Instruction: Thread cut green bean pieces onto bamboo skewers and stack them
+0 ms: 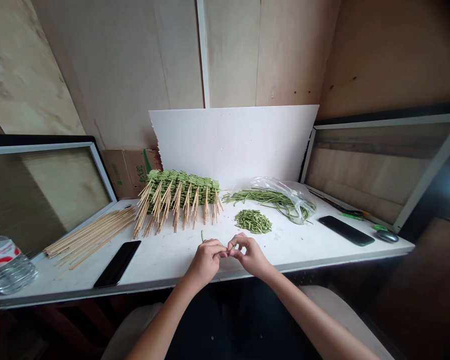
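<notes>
My left hand [205,261] is closed around a green long bean [202,235], one end of which pokes up past the fingers. Meeting it at the fingertips, my right hand [252,256] pinches what looks like the same bean; the fingers mostly hide that part. Just beyond my hands lies a heap of short cut bean pieces [253,221]. Whole long beans [260,196] rest behind the heap, partly under a clear plastic bag [285,192]. Skewered bean pieces [183,182] are stacked at the back left, their stick ends [177,207] pointing towards me.
Loose bamboo skewers [93,232] and a black phone [117,264] lie on the white table [165,260] to the left, near a water bottle [7,265]. Another dark phone [346,230] and a mouse [387,235] are on the right. A white board [236,145] stands behind.
</notes>
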Demonstrator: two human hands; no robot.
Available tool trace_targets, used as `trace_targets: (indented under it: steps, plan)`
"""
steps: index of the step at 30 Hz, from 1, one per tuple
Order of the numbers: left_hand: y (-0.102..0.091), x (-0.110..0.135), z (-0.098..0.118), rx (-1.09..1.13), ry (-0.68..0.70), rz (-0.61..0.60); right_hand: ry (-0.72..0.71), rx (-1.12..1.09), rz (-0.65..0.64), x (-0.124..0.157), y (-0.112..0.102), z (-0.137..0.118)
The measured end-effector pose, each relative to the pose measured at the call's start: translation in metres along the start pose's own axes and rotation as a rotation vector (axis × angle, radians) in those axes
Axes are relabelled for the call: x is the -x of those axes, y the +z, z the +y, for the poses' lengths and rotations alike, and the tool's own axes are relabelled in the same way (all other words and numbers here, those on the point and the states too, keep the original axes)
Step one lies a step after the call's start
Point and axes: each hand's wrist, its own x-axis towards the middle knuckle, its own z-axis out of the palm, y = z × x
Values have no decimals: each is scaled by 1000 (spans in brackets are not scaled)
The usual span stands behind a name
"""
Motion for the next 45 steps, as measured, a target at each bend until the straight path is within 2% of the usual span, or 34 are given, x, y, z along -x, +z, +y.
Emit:
trace_targets:
  steps: [5,9,11,16,18,21,25,27,29,31,33,35,37,41,45]
  plan:
    - [-4,-2,7,207,-93,-8,122,-401,-66,1,5,6]
    - [-5,-2,8,281,-142,-34,137,-501,-108,2,6,5]
    - [-6,-3,9,277,-155,-37,93,-400,-72,1,4,2]
    - [-8,-4,13,242,-170,-38,-159,96,124,2,-2,-11]
    - [-7,-4,14,256,-182,-19,-206,151,154,3,0,-14]
    - [-5,-4,14,312,-193,-3,-144,76,203,6,8,-11]
    - [-1,-4,14,404,-186,22,9,-190,187,8,21,-8]
    - [-1,-5,15,442,-197,23,75,-313,165,7,21,-10]
    - [-3,-7,15,462,-235,18,102,-339,189,3,15,-12]
    - [-5,-7,14,428,-278,21,73,-234,254,-2,2,-9]
    - [-8,-7,10,328,-297,46,24,-13,307,-8,-14,2]
    - [-8,-6,4,207,-290,70,8,225,311,-12,-27,18]
    - [-7,-4,-1,131,-286,78,22,371,288,-13,-36,37]
    - [-2,-2,-8,72,-282,47,34,508,309,-10,-38,61]
    - [-1,-1,-8,57,-271,25,-9,655,313,-7,-36,66]
